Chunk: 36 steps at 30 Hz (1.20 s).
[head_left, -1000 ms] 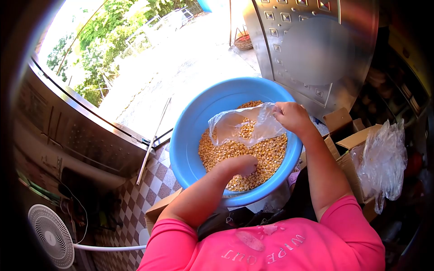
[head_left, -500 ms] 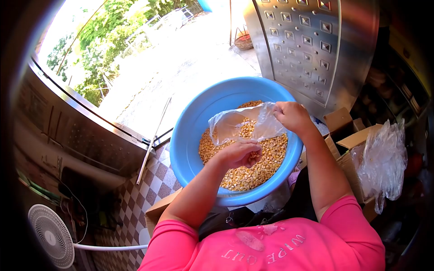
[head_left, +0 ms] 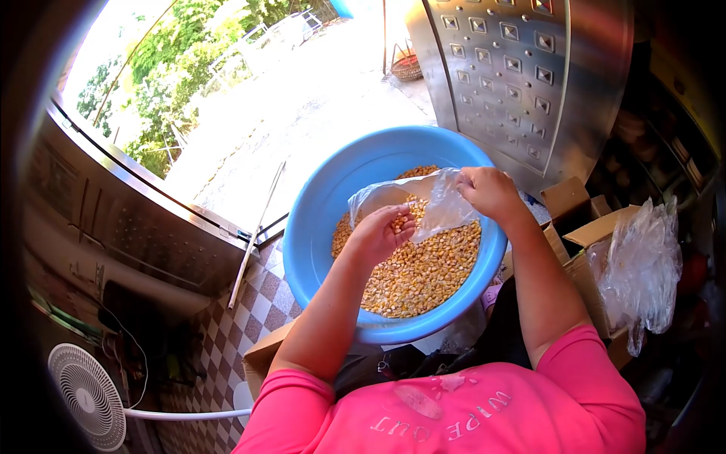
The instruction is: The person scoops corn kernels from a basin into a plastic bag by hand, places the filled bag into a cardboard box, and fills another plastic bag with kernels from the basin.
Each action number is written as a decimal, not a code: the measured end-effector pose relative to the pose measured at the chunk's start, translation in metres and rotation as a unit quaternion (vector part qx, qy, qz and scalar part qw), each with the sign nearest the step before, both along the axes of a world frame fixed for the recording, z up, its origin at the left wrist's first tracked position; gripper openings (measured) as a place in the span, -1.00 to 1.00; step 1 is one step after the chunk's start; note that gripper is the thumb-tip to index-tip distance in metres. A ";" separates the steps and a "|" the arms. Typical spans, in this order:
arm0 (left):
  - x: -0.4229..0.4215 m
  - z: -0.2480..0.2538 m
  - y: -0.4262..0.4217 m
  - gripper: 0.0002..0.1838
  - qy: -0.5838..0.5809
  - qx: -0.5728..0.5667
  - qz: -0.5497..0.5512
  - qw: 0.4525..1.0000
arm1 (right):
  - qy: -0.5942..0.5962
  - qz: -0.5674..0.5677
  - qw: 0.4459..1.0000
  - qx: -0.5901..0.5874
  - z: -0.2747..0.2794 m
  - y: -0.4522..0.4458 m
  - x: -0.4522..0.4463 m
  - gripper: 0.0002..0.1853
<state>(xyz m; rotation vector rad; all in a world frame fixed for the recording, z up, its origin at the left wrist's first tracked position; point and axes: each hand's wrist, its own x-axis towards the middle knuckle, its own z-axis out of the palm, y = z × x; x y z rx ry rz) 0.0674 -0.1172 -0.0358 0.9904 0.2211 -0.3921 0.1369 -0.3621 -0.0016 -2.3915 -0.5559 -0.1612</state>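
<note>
Yellow corn kernels (head_left: 423,276) cover the bottom of a large blue basin (head_left: 314,257). Within the basin a clear plastic bag (head_left: 446,208) lies with its mouth spread, and some kernels show inside it. My right hand (head_left: 490,193) is closed on the bag's upper right edge, over the basin's rim. My left hand (head_left: 382,233) is at the bag's mouth, palm turned up and fingers curled around a small handful of kernels. The bag's lower part is partly hidden by my left hand.
To the right, a cardboard box (head_left: 594,227) stands with a bunch of clear plastic bags (head_left: 639,265) over it. A metal door (head_left: 514,83) is beyond the basin, a white fan (head_left: 87,397) lower left, and a thin pole (head_left: 259,234) leans near the doorway.
My left hand has moved up and left from above the kernels to the bag's mouth, its palm turning up to show kernels. My right hand keeps its grip on the bag.
</note>
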 end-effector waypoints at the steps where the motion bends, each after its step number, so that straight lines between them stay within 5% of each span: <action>1: 0.003 -0.002 -0.002 -0.79 -0.035 -0.008 0.023 0.999 | 0.000 -0.001 1.000 -0.001 -0.001 0.000 0.000 -0.80; 6: -0.003 0.008 -0.009 -0.61 -0.078 -0.054 0.059 0.994 | 0.011 0.007 1.000 -0.005 -0.003 0.000 0.002 -0.80; 12: -0.005 0.010 -0.009 -0.54 -0.110 0.162 0.066 0.978 | 0.011 0.008 1.000 -0.009 -0.003 0.001 0.002 -0.80; 18: -0.014 0.013 -0.020 -0.60 -0.078 0.180 -0.132 0.972 | -0.002 0.001 1.000 -0.009 -0.001 0.001 0.000 -0.81; 26: -0.028 0.009 -0.048 -0.66 -0.052 0.351 -0.360 0.863 | -0.003 -0.004 1.000 -0.007 -0.001 0.001 0.000 -0.81; 29: -0.025 -0.009 -0.045 -0.67 -0.055 0.495 -0.414 0.762 | -0.006 0.002 1.000 -0.002 -0.001 0.001 0.000 -0.80; 33: -0.025 -0.010 -0.044 -0.69 -0.034 0.499 -0.382 0.777 | 0.011 0.004 1.000 -0.014 0.000 0.001 -0.001 -0.81; 36: -0.023 -0.019 -0.040 -0.70 -0.127 0.554 -0.339 0.750 | 0.012 0.003 1.000 -0.016 0.000 0.001 -0.001 -0.81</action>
